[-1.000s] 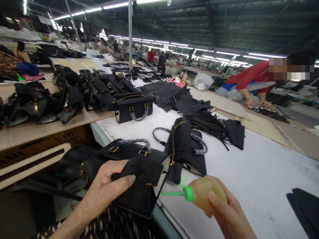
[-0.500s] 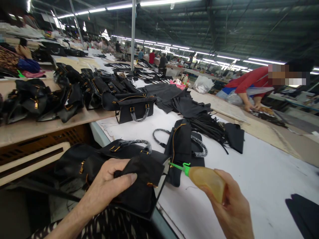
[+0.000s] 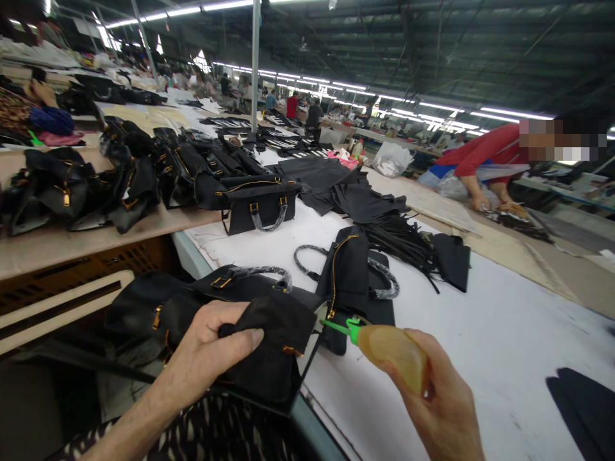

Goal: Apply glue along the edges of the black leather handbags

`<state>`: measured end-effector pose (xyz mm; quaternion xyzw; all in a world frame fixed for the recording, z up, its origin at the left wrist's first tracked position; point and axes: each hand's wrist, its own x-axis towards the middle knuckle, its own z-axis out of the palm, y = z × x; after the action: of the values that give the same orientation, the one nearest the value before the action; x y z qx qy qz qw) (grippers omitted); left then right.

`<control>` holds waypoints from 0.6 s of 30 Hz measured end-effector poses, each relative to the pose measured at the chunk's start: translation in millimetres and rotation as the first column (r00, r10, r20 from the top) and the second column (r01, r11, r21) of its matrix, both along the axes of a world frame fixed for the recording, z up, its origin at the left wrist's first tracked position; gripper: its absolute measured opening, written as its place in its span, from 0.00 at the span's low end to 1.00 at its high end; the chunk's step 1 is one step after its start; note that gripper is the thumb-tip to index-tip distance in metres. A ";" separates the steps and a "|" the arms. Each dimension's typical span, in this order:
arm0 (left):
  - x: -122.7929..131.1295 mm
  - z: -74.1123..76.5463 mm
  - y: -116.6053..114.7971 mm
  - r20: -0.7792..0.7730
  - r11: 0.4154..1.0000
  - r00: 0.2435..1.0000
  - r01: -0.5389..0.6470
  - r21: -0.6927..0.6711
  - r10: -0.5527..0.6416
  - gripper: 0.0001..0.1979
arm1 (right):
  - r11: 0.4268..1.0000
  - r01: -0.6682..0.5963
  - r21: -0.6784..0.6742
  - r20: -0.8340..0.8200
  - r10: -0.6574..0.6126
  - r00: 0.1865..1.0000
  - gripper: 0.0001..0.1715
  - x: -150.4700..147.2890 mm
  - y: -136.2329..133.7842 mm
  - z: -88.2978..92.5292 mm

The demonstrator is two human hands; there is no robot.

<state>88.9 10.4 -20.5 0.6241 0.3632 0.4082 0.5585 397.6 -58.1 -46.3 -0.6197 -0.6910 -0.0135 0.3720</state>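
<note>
My left hand [image 3: 211,358] is closed on the folded black lining of a black handbag [image 3: 168,307] that lies at the table's near edge. The bag has gold zips and plastic-wrapped handles [image 3: 262,274]. Wrapped round a squeeze bottle [image 3: 391,352] of amber glue-like liquid is my right hand [image 3: 439,397]. The bottle's green nozzle [image 3: 336,326] points left, with its tip at the pale edge of the held bag; whether it touches cannot be made out. Just behind the nozzle, another black handbag [image 3: 343,275] with a gold zip rests on the white table covering.
A black handbag [image 3: 259,203] stands farther back, with several more bags [image 3: 67,189] piled on the left. Black cut pieces [image 3: 327,186] and strips [image 3: 398,246] lie across the table [image 3: 485,358]. A co-worker in a red top [image 3: 494,150] leans over the right side.
The bottle and my right hand have shifted slightly left, bringing the nozzle tip closer in over the bag's edge. My left hand keeps its hold on the bag.
</note>
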 end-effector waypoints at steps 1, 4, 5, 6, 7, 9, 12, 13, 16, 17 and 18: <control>0.1 0.2 -0.4 -0.003 1.000 1.000 0.004 -0.005 -0.004 0.12 | 1.000 0.002 -0.016 0.004 -0.002 1.000 0.18 0.0 -2.3 0.3; 0.2 2.4 -1.5 -0.011 1.000 1.000 0.026 -0.011 -0.026 0.12 | 0.998 0.024 -0.061 -0.010 -0.024 1.000 0.19 -2.4 -8.8 2.8; 0.2 3.3 -1.6 -0.012 1.000 1.000 0.025 -0.007 -0.025 0.12 | 0.997 0.036 -0.073 -0.026 -0.038 0.999 0.19 -4.2 -10.1 4.4; 0.2 4.2 -1.6 -0.011 1.000 1.000 0.020 -0.005 -0.020 0.12 | 0.995 0.051 -0.085 -0.047 -0.055 0.997 0.20 -6.5 -10.6 6.2; 0.1 4.8 -1.6 -0.012 1.000 1.000 0.010 -0.005 -0.010 0.12 | 0.993 0.066 -0.096 -0.074 -0.073 0.995 0.20 -8.9 -10.2 8.2; 0.0 5.4 -1.3 -0.013 1.000 1.000 -0.001 -0.002 0.001 0.12 | 0.989 0.105 -0.108 -0.131 -0.119 0.984 0.20 -12.9 -7.0 11.9; -0.1 4.8 -1.1 -0.011 1.000 1.000 0.008 -0.002 -0.008 0.11 | 0.987 0.139 -0.084 -0.154 -0.151 0.977 0.20 -14.0 1.5 14.1; -0.1 4.5 -1.1 -0.011 1.000 1.000 0.009 -0.001 -0.009 0.11 | 0.989 0.134 -0.062 -0.141 -0.142 0.980 0.20 -13.2 4.2 13.9; 0.3 3.3 -1.3 -0.012 1.000 1.000 0.013 -0.013 -0.013 0.12 | 0.993 0.113 -0.015 -0.122 -0.114 0.986 0.20 -10.6 8.0 12.1; 0.4 2.8 -1.3 -0.009 1.000 1.000 0.014 -0.019 -0.014 0.12 | 0.992 0.123 -0.022 -0.132 -0.125 0.983 0.20 -10.2 7.6 11.3; 0.6 2.3 -1.3 -0.005 1.000 1.000 0.014 -0.023 -0.015 0.12 | 0.989 0.141 -0.040 -0.144 -0.145 0.979 0.20 -9.8 6.6 10.3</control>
<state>89.6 9.1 -18.1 0.6214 0.3649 0.3983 0.5676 387.7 -51.4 -36.0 -0.6723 -0.6157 0.0156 0.4108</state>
